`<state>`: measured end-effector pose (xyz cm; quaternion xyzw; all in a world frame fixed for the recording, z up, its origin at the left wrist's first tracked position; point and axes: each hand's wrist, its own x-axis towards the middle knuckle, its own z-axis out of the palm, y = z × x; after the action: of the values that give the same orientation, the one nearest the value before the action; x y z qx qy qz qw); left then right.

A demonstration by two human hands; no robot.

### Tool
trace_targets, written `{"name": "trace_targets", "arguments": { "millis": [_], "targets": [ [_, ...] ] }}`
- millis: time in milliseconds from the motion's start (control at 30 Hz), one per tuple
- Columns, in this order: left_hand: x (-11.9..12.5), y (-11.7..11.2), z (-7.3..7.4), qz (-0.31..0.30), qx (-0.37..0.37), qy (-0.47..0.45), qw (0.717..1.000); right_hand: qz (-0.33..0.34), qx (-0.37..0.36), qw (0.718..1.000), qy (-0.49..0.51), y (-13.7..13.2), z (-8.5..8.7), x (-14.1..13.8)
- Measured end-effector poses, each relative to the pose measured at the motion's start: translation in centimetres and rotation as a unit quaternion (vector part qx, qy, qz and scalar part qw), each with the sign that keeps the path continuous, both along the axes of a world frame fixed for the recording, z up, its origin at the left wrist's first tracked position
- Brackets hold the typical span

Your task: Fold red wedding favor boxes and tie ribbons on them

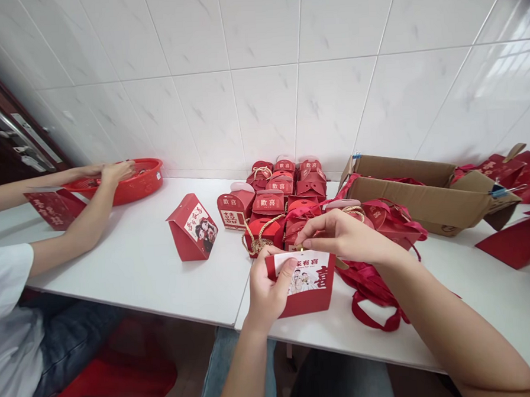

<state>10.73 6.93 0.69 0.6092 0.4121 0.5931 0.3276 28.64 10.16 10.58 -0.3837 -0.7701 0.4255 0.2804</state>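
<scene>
Thumb and fingers of the left hand (267, 290) grip a red gift box (312, 297) by its side, held over the tabletop (139, 270) edge, left of and nearer than the cardboard carton (425, 205). The right hand (342, 233) is pinched shut on the box's top edge. Finished red boxes (276, 198) stand just left of the carton. Far left of it, a co-worker's hands (112, 171) reach into a red basket (144, 181).

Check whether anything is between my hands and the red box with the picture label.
Nothing visible. The left hand holds the red box by its left side, thumb on the front; the right hand pinches at its top edge. The red ribbons lie behind the box, below the right wrist, not in between.
</scene>
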Motion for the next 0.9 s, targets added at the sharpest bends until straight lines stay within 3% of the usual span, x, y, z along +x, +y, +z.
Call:
{"name": "trace_targets", "arguments": {
  "millis": [400, 900],
  "targets": [
    [0.11, -0.20, 0.12, 0.004, -0.010, -0.002, 1.000, -0.021, -0.008, 0.999, 0.022, -0.43, 0.31, -0.29],
    [0.14, -0.12, -0.10, 0.006, -0.011, 0.000, 1.000, 0.024, 0.001, 1.000, 0.000, -0.46, -0.01, -0.12]
  ]
}}
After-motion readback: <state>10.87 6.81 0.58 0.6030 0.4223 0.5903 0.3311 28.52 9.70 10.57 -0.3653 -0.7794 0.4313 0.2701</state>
